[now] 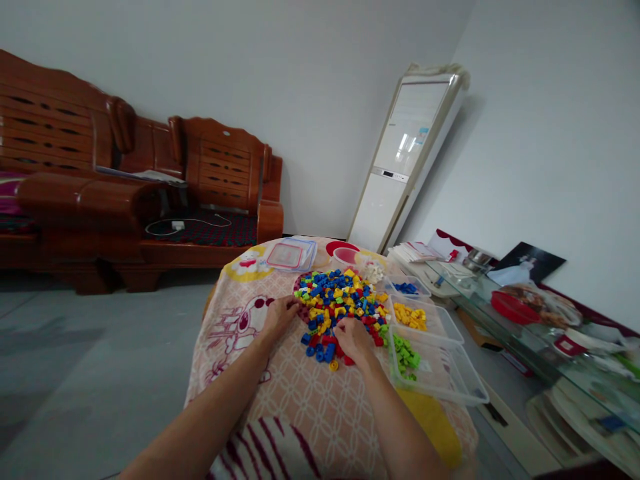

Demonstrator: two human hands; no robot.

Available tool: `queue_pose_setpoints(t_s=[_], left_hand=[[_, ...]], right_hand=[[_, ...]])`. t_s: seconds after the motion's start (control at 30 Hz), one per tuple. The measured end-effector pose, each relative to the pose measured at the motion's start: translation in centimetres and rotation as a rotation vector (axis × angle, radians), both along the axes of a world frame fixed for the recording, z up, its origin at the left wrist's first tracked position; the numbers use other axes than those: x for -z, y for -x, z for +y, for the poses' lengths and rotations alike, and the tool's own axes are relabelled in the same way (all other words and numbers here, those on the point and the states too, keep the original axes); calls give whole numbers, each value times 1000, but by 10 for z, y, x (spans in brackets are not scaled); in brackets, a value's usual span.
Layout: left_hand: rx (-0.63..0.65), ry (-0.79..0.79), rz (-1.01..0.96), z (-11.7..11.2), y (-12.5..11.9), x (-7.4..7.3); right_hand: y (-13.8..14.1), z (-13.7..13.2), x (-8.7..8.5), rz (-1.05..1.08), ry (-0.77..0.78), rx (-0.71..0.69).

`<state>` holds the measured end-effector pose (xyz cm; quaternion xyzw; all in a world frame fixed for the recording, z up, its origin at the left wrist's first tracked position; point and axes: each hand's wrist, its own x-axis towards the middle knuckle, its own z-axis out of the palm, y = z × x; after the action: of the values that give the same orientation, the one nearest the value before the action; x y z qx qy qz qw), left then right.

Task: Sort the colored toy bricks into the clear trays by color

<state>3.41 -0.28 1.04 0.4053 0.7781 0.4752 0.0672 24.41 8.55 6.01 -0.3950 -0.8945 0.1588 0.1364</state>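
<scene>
A heap of small toy building bricks [330, 293] in blue, yellow, red, green and white lies on the cloth-covered table [300, 393]. At the heap's left edge is my left hand [281, 316], its fingers bent together; whether they hold a brick is too small to tell. My right hand [354, 339] reaches into the near side of the pile, fingertips pinched among the bricks and partly hidden. To the right, clear plastic boxes hold sorted bricks: green bricks [406, 355] nearest, yellow bricks [410, 316] behind them, and blue bricks [405, 288] farther back.
Flat lids [285, 255] lie at the table's far left, near a red-rimmed tub [346, 255]. White pieces [373, 271] sit behind the boxes. A cluttered glass table [505, 313] stands right, a wooden sofa [220, 173] left, and a tall air conditioner [400, 160] behind.
</scene>
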Motion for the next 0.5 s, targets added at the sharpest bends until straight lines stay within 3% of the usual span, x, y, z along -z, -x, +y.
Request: queue_pose_setpoints(t_s=[0.3, 0.5], left_hand=[[12, -20, -2, 2, 4, 9], [21, -17, -17, 2, 3, 7]], right_hand=[[-6, 3, 3, 62, 46, -67], [-5, -2, -3, 29, 13, -95]])
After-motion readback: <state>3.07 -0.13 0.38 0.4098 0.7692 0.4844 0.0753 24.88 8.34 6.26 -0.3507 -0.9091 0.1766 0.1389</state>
